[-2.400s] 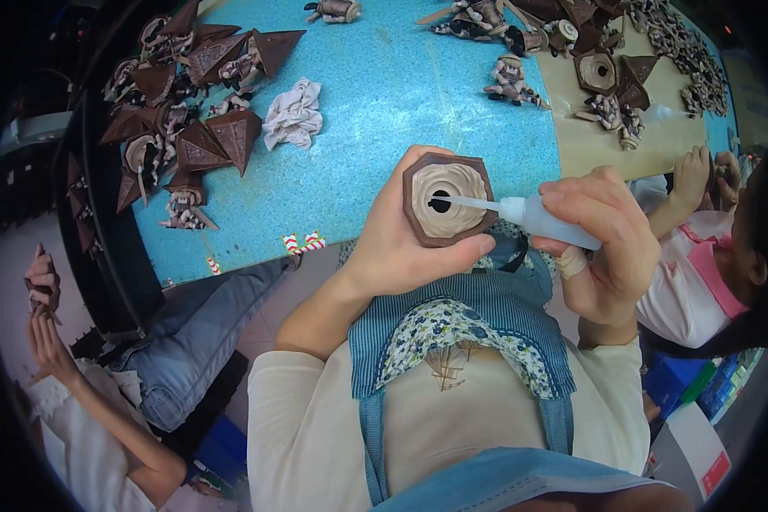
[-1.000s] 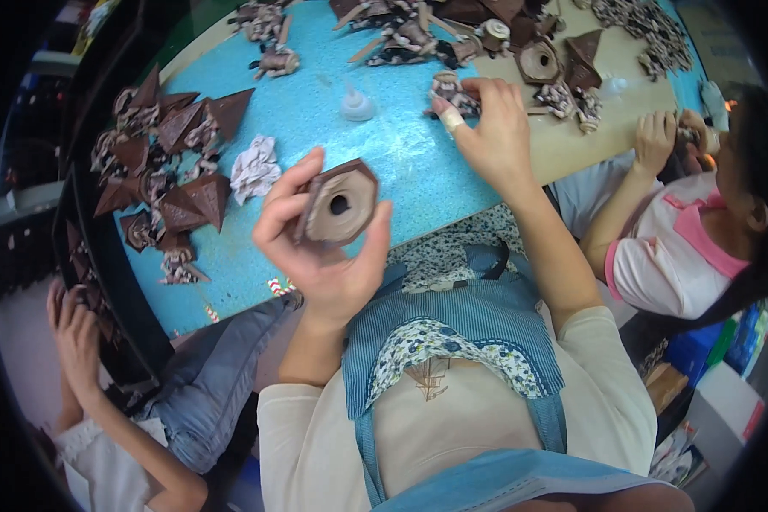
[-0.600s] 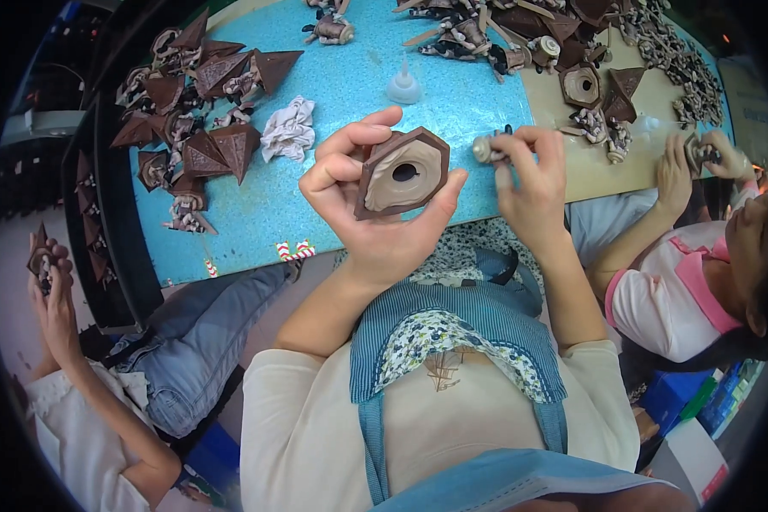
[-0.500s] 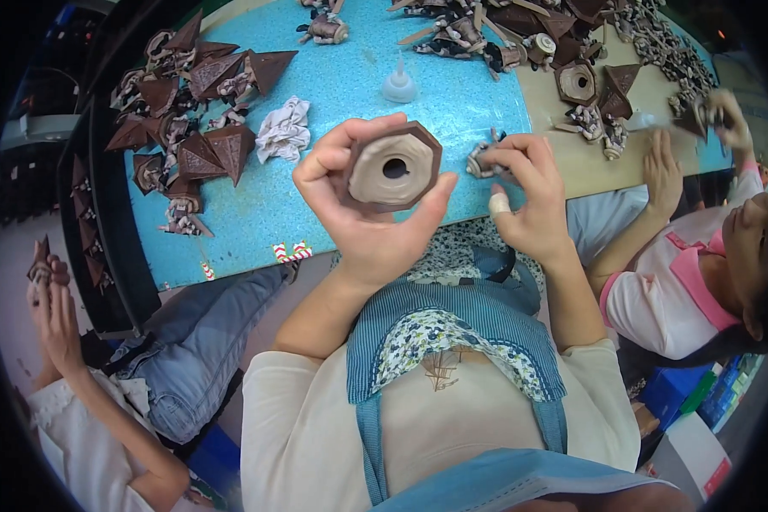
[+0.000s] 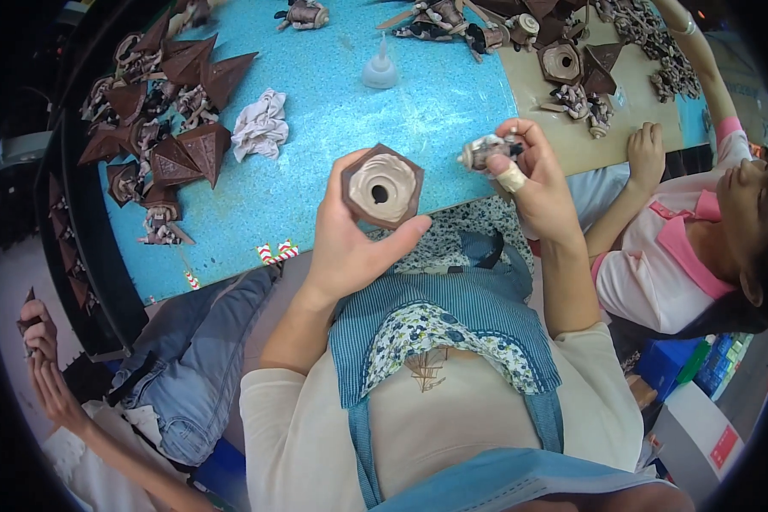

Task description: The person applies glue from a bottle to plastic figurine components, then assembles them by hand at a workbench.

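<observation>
My left hand is closed around a brown, many-sided hollow piece like a small cone. Its beige, ringed inside with a dark hole in the middle faces up toward me. To the right, my right hand pinches a small beige, grey and black figurine part between thumb and fingers, held above the table edge and lying sideways. A pale wrap covers part of the right thumb. The two pieces are apart. A clear squeeze bottle with a thin nozzle stands farther back on the blue table.
On the left lies a heap of brown pointed pieces and figurines, beside a crumpled white cloth. More brown parts and figurine pieces pile up at the back right. Co-workers sit at both sides; one arm reaches across at far right.
My right hand has lifted the figurine part off the table. My left hand has shifted slightly left and down, tilting the brown piece. The right co-worker's arm now stretches farther away.
</observation>
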A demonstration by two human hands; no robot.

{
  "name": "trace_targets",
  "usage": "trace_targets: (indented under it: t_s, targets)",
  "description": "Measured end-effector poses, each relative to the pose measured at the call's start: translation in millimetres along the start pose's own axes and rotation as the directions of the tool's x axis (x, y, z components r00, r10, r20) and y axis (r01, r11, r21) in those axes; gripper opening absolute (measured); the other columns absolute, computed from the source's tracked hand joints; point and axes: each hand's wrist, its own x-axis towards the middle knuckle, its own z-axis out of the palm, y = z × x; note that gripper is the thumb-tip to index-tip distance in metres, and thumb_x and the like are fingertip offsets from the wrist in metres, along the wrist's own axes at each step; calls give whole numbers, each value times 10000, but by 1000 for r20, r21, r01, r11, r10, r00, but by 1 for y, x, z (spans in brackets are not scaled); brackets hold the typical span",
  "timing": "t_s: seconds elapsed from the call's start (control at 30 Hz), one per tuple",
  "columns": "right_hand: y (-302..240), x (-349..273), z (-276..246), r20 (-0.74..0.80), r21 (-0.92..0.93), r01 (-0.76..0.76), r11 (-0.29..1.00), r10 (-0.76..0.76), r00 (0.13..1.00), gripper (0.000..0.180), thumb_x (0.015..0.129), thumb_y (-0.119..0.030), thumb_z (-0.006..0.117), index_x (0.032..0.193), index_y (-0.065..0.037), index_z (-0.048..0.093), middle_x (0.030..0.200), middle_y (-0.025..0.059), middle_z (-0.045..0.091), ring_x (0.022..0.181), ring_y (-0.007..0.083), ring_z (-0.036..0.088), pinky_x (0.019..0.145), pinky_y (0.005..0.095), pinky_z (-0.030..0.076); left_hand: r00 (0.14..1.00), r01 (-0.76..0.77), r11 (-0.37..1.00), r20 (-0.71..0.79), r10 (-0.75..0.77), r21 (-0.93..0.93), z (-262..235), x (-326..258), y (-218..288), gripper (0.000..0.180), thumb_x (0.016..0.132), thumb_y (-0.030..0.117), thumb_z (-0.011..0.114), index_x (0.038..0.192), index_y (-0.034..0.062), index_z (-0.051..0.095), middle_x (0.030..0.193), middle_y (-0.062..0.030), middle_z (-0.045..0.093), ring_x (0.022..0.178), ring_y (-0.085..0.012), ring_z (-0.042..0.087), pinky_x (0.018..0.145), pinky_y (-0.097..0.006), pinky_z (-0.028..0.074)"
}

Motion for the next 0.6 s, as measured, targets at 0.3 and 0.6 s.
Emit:
trace_targets:
  t_s: [0.3, 0.6]
  targets:
    - [-57, -28, 35, 240, -507, 437, 743, -365, 900, 230, 907, -114, 619, 1083, -9, 513, 938, 103, 563, 773, 176, 566, 703, 294, 464, 979, -200, 946, 8, 204, 255, 38, 12, 11, 668, 675, 144, 826, 1213, 14, 452, 1013, -150, 648, 919, -301, 675, 771, -361, 537]
    - [-54, -32, 54, 312, -679, 596, 429, -565, 764, 323, 735, -3, 662, 1011, 1, 494, 852, 141, 512, 698, 287, 573, 592, 376, 465, 907, -361, 851, -70, 415, 381, 50, 10, 8, 659, 677, 181, 833, 1194, 16, 460, 1006, -134, 630, 863, -323, 642, 721, -396, 511]
